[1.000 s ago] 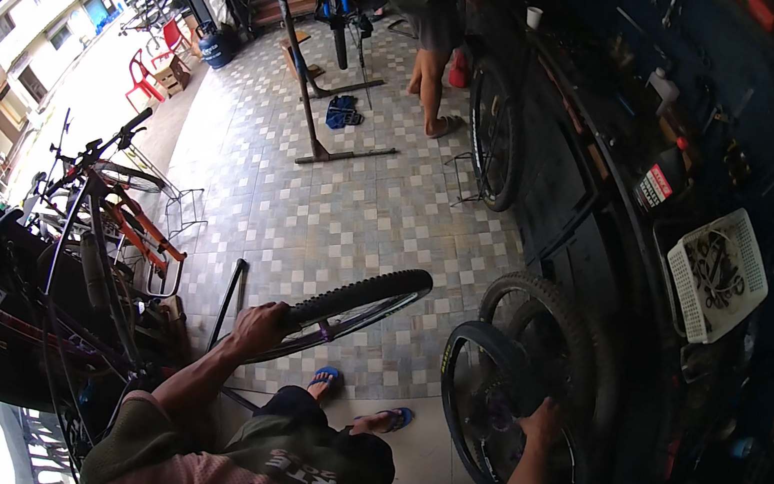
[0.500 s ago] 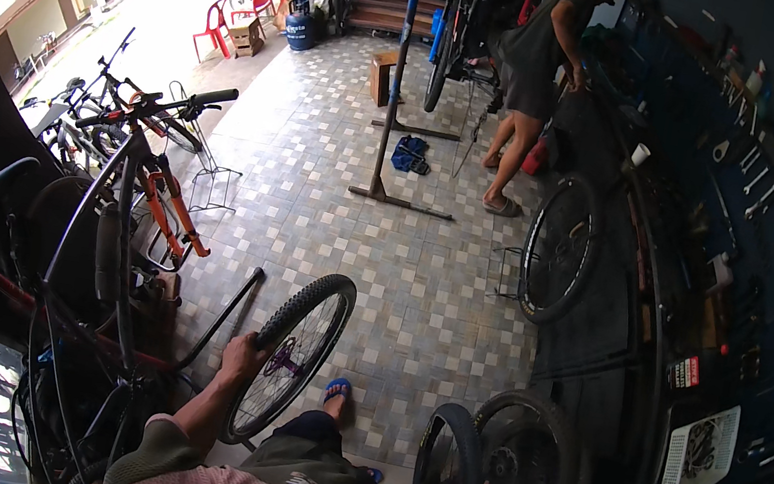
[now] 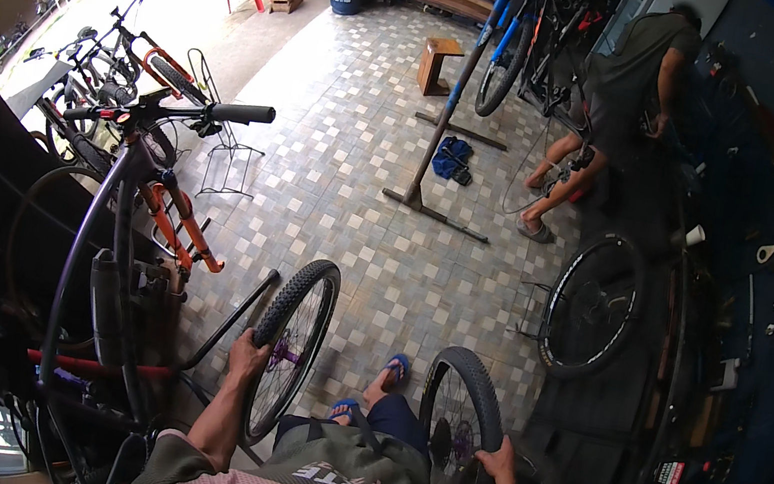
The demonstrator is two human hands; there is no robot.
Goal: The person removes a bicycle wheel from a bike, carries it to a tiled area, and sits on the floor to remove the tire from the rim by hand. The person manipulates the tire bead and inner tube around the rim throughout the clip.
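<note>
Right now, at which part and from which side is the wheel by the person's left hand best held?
Probably by the knobbly tyre, from the person's left, where the left hand grips it. The wheel seems to stand on edge, presenting its outer curve to the palm; the purple hub sits deep inside it.
</note>
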